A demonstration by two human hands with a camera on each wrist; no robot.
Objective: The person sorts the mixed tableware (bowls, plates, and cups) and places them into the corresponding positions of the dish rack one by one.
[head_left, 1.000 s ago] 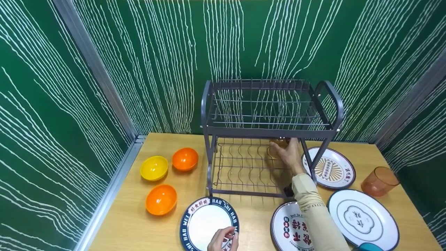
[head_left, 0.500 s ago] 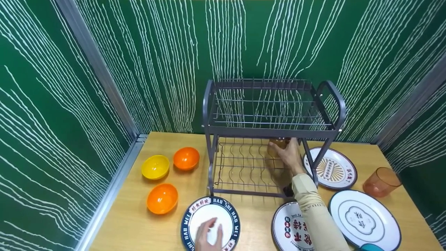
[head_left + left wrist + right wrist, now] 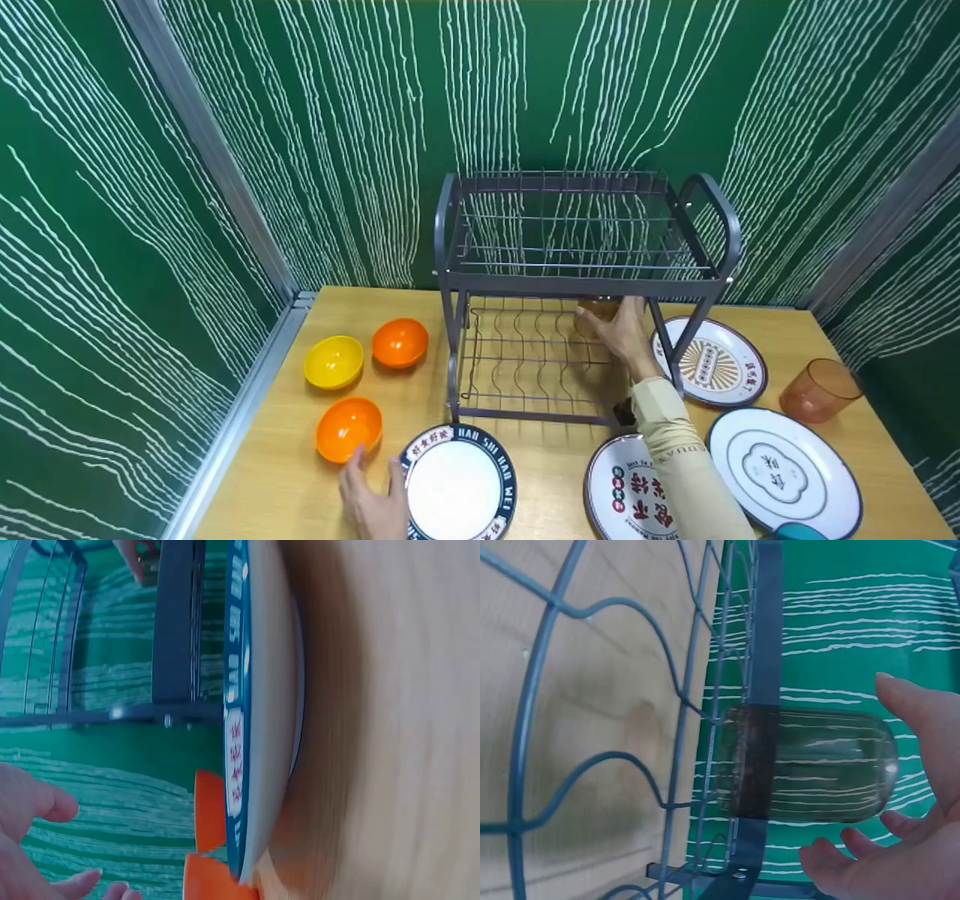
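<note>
My left hand [image 3: 371, 495], fingers spread, is at the front edge of an orange bowl [image 3: 349, 429]; its fingertips overlap the bowl's rim in the head view, and contact is unclear. Just right of this hand lies a white plate with a dark blue lettered rim [image 3: 454, 487]. My right hand [image 3: 626, 337] reaches into the lower tier of a black dish rack [image 3: 577, 285]. There an amber glass [image 3: 825, 765] stands bottom up on the wires. Thumb and fingers [image 3: 825, 859] flank the glass loosely, with a gap at the thumb in the right wrist view.
A yellow bowl [image 3: 334, 362] and another orange bowl [image 3: 400, 343] stand at the left. Right of the rack are a sunburst plate [image 3: 709, 364], an oval plate [image 3: 784, 469] and an orange glass [image 3: 821, 390]. A red-lettered plate [image 3: 622, 487] lies under the right forearm.
My left hand has moved left, from over the blue-rimmed plate to the front orange bowl, and its fingers have spread. The right hand stays at the amber glass with little movement.
</note>
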